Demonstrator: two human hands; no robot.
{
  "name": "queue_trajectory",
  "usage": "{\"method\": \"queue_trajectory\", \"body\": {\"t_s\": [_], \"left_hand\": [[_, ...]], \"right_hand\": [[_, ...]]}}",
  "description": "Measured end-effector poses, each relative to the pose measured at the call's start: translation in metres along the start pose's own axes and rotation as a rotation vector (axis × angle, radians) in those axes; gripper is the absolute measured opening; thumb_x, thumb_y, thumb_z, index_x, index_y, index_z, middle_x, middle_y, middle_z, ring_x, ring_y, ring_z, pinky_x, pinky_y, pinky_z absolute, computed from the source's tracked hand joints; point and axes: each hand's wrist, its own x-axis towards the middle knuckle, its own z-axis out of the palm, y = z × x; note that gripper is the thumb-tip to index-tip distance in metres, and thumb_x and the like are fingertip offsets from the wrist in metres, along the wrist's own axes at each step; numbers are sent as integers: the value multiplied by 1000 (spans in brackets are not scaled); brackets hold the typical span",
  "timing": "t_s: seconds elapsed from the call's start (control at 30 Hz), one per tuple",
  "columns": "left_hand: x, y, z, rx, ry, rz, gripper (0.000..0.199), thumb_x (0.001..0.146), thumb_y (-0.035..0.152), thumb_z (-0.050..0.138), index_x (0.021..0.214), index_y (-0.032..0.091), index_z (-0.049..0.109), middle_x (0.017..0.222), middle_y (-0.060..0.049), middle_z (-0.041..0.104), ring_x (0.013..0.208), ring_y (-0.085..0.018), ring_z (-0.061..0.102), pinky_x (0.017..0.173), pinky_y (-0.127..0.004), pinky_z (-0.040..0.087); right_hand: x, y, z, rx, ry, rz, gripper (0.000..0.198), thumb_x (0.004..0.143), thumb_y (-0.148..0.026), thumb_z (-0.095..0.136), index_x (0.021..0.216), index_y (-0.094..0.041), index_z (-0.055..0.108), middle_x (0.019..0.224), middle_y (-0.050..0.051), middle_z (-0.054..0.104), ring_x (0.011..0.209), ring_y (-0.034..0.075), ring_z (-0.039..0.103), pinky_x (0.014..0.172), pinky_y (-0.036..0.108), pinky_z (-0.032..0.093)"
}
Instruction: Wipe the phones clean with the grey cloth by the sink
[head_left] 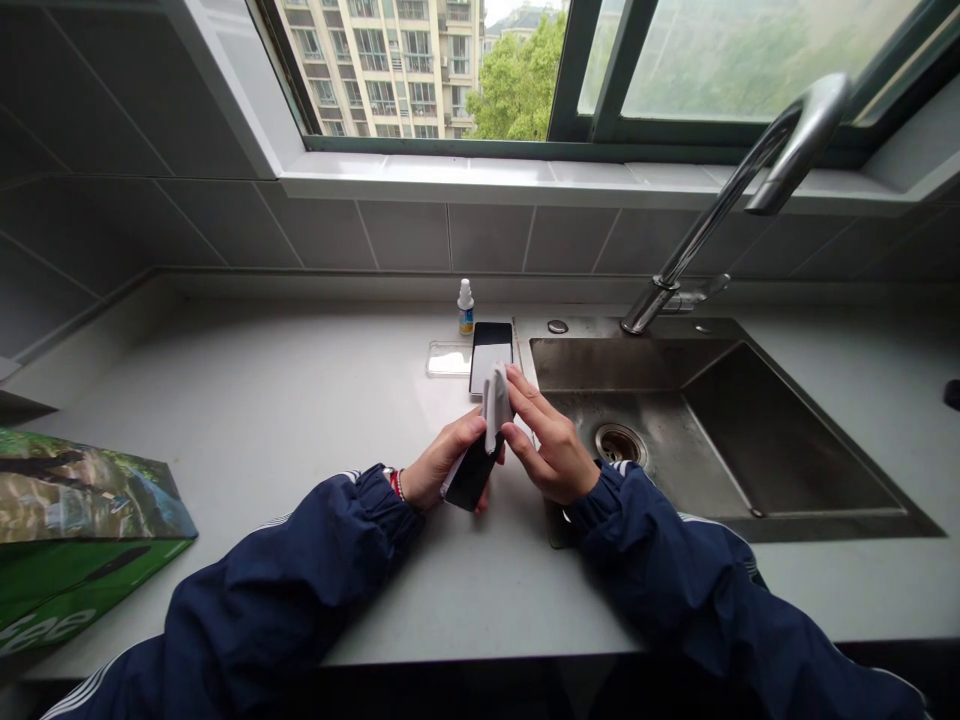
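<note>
My left hand [448, 455] is closed around a dark smartphone [469, 476], held tilted above the counter. A light grey cloth [496, 402] covers the phone's upper end. My right hand [550, 443] pinches that cloth against the phone's edge with thumb and fingers. Just beyond my hands a second smartphone [491, 358] lies flat, its screen reflecting the light. Beside it on the left is a clear phone case [448, 359]. A small white bottle [466, 308] with a coloured label stands upright behind them.
A steel sink [720, 430] is set into the white counter [300, 370] on the right, its chrome faucet [720, 205] arching over it. At the left edge stands a green printed bag or box [90, 540]. Behind runs a tiled wall under a window.
</note>
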Motion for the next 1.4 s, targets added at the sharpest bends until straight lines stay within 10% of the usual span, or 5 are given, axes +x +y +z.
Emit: {"method": "queue_trajectory", "body": {"t_s": [0.33, 0.57, 1.0, 1.4], "left_hand": [[-3, -2, 2, 135, 55, 2, 65, 97, 66, 36, 126, 14, 61, 64, -6, 68, 47, -22, 63, 44, -30, 47], [-4, 5, 9, 164, 15, 74, 69, 97, 57, 46, 151, 18, 32, 73, -5, 70, 47, -22, 65, 42, -27, 47], [2, 3, 2, 70, -79, 47, 64, 95, 54, 48, 152, 29, 30, 113, -15, 64, 59, -26, 71, 48, -39, 56], [5, 5, -6, -284, -86, -49, 64, 99, 57, 36, 148, 16, 45, 132, -24, 62, 78, -31, 74, 73, -46, 56]], "right_hand": [[2, -18, -7, -84, -96, -135, 44, 103, -38, 43, 143, -21, 51, 151, 9, 52, 152, 31, 27, 123, 60, 23], [2, -19, -8, -137, -52, -132, 47, 104, -45, 35, 139, -21, 55, 149, 9, 54, 151, 31, 29, 126, 58, 12], [4, -1, -4, 373, 193, 244, 41, 105, -40, 40, 135, -24, 64, 142, 4, 61, 137, 25, 53, 118, 44, 40], [4, 4, -5, 288, 260, 280, 35, 102, -35, 51, 130, -25, 68, 138, 4, 64, 130, 26, 59, 114, 43, 46]]}}
